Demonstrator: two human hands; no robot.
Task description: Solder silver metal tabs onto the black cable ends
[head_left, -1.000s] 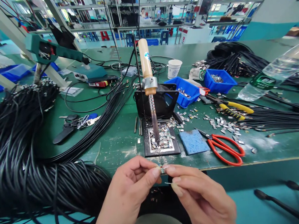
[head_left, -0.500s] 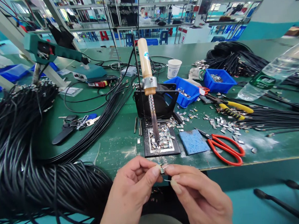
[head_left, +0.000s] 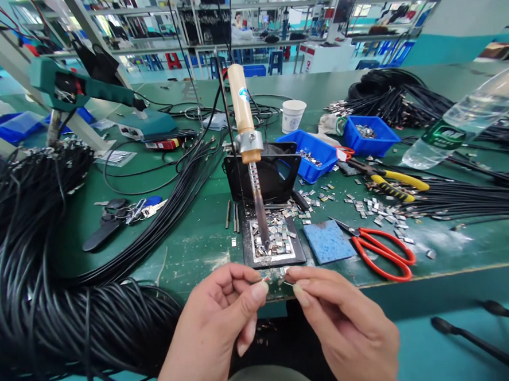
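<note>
Both my hands are at the table's front edge, in front of the soldering iron. My left hand (head_left: 222, 324) is closed in a pinch, thumb against forefinger, on a tiny piece too small to name. Opposite it, my right hand (head_left: 346, 317) pinches a thin, pale wire-like piece (head_left: 288, 283). By its fingertips shows a small shiny metal bit (head_left: 283, 272); I cannot tell whether it is held. A narrow gap separates the two hands. The upright soldering iron (head_left: 246, 116) points down at a dark plate (head_left: 249, 261) bearing many small metal connectors (head_left: 278, 235).
Right of the plate lie a blue sponge (head_left: 328, 242), red-handled scissors (head_left: 383, 257) and yellow-handled pliers (head_left: 396, 184). Blue bins (head_left: 310, 155), a paper cup (head_left: 293, 116) and a tilted bottle (head_left: 449, 132) stand behind. Black cable bundles (head_left: 95, 332) cover the left; keys (head_left: 130, 212) lie nearby.
My hands have drawn apart from touching around a small metal connector. The left has shifted slightly left. The view has moved a little, so the bench appears slightly further left.
</note>
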